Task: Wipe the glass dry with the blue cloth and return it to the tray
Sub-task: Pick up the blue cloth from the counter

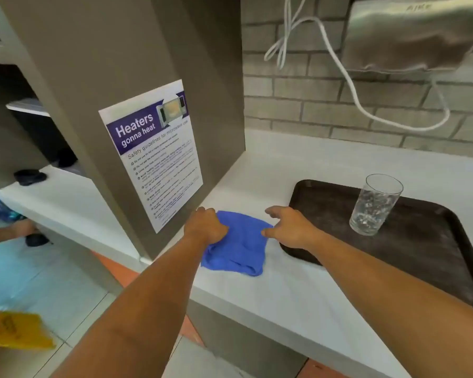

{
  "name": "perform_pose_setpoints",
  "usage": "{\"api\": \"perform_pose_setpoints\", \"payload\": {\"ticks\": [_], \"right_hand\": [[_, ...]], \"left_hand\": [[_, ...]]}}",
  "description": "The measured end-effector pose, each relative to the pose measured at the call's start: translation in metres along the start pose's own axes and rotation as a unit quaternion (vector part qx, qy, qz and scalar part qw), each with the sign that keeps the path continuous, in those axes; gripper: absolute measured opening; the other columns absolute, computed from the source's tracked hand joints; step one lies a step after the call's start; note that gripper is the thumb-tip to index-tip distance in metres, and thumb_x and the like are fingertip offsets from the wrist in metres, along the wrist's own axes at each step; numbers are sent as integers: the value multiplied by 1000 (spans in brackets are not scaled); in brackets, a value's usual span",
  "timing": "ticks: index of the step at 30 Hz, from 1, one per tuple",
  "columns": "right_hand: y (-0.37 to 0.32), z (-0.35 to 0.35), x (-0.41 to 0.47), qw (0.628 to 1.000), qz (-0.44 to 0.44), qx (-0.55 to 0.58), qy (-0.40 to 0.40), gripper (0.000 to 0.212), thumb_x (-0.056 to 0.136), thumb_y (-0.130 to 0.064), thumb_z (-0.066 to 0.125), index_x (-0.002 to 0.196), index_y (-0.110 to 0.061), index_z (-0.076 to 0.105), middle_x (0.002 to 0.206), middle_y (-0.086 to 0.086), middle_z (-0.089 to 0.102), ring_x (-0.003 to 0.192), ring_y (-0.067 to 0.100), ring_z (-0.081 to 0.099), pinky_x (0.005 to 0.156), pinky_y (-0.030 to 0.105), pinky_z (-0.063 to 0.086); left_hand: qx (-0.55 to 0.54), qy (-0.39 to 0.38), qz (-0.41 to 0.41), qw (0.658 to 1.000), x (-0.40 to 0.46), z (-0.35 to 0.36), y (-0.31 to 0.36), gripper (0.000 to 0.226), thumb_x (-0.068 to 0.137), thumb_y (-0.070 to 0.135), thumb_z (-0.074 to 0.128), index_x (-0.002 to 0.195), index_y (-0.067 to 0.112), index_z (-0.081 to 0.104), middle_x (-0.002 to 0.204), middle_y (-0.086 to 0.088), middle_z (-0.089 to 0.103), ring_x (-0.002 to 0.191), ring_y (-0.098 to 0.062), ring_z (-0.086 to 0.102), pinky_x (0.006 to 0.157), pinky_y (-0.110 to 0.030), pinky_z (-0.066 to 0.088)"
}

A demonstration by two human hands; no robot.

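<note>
A clear drinking glass (375,204) with water drops on it stands upright on the far part of a dark brown tray (426,249). Left of the tray a crumpled blue cloth (239,246) lies on the white counter (284,293). My left hand (206,226) is closed on the cloth's left edge. My right hand (290,227) hovers at the cloth's right edge with fingers spread, thumb touching the fabric, holding nothing. The glass is about a hand's width to the right of my right hand.
A grey cabinet side with a microwave safety poster (150,154) stands just left of the cloth. A brick wall, a white cable (366,105) and a metal hand dryer (415,34) are behind. Another person's hand (22,229) shows at far left; a yellow sign (14,330) lies on the floor.
</note>
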State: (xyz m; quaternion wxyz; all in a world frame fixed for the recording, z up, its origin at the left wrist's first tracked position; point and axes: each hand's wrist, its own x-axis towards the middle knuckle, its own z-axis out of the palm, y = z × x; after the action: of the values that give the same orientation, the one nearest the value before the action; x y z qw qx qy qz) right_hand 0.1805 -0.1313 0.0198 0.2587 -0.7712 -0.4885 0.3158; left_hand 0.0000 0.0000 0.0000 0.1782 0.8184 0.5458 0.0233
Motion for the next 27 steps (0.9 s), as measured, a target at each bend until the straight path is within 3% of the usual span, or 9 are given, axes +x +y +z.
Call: {"api": "perform_pose_setpoints", "payload": {"ticks": [4, 7, 10, 14, 18, 20, 24, 27], "right_hand": [[3, 18, 7, 998, 42, 20, -30, 77, 89, -26, 74, 156, -12, 37, 158, 10, 43, 138, 27, 50, 100, 30, 44], [7, 31, 15, 996, 66, 61, -22, 77, 89, -25, 75, 155, -10, 38, 157, 11, 44, 139, 27, 48, 106, 33, 43], [7, 38, 21, 991, 92, 99, -5, 76, 89, -25, 75, 153, -9, 39, 153, 12, 48, 135, 28, 52, 103, 34, 46], [8, 42, 27, 981, 126, 144, 26, 74, 88, -24, 75, 150, -5, 40, 132, 10, 53, 122, 30, 58, 103, 46, 52], [6, 42, 29, 966, 155, 202, 39, 75, 91, -32, 73, 151, -3, 38, 140, 13, 52, 124, 32, 57, 103, 48, 52], [5, 42, 28, 957, 163, 235, 44, 70, 94, -38, 68, 148, -3, 41, 130, 10, 52, 122, 31, 59, 101, 48, 54], [4, 41, 28, 950, 171, 257, 44, 65, 97, -43, 61, 144, -3, 44, 122, 6, 50, 122, 31, 59, 99, 49, 55], [2, 41, 28, 951, 175, 251, 37, 68, 97, -43, 61, 148, -4, 41, 130, 7, 51, 123, 29, 58, 94, 43, 56]], "left_hand": [[-33, -33, -49, 998, -3, 8, -13, 47, 85, 36, 55, 125, 10, 56, 128, -14, 57, 113, -31, 58, 91, -39, 50], [-70, -33, -63, 995, 0, 16, -18, 47, 83, 41, 60, 117, 8, 60, 123, -14, 59, 109, -31, 59, 89, -41, 51], [-125, -22, -77, 989, 4, 22, -18, 37, 83, 41, 62, 101, 9, 60, 115, -13, 61, 97, -29, 62, 77, -38, 51], [-153, -5, -68, 986, 4, 31, -13, 27, 84, 40, 66, 85, 18, 50, 92, -3, 61, 78, -21, 56, 60, -28, 40], [-180, 11, -41, 983, 7, 40, -14, 27, 84, 34, 69, 101, 16, 60, 88, 4, 58, 79, -18, 54, 65, -25, 38], [-199, 15, -33, 979, 11, 44, -15, 29, 86, 28, 68, 106, 8, 65, 81, 7, 59, 76, -19, 55, 64, -25, 39], [-245, 1, -38, 969, 15, 45, -15, 18, 89, 27, 66, 81, 11, 62, 74, 2, 60, 74, -22, 58, 65, -29, 44], [-340, -3, -75, 937, 17, 43, -14, 38, 87, 26, 69, 62, 13, 44, 63, -2, 51, 59, -19, 49, 55, -29, 40]]}}
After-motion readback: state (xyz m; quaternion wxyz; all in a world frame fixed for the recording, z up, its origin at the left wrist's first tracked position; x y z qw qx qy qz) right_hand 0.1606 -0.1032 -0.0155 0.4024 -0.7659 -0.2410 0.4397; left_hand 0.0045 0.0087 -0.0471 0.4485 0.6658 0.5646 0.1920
